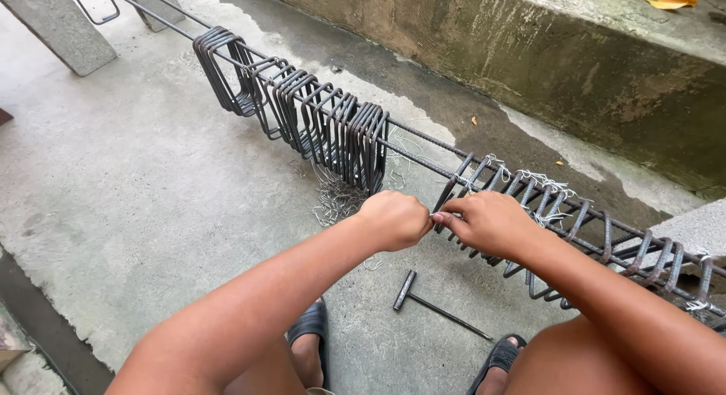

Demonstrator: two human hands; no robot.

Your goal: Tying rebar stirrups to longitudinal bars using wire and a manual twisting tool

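My left hand (393, 219) is closed in a fist and my right hand (488, 223) pinches a thin tie wire (434, 216) between them, at the rebar cage (529, 206). One bundle of loose stirrups (318, 115) hangs further left along that cage; one T-handled hook tool (431, 303) lies on the concrete floor (136, 198) below it, between my two sandals (311, 323).

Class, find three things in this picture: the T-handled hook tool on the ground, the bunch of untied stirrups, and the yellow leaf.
T-handled hook tool (436, 306), head view, mid shaft.
Untied stirrups (333, 130), head view, middle of bunch.
Yellow leaf (671, 0), head view, leaf centre.
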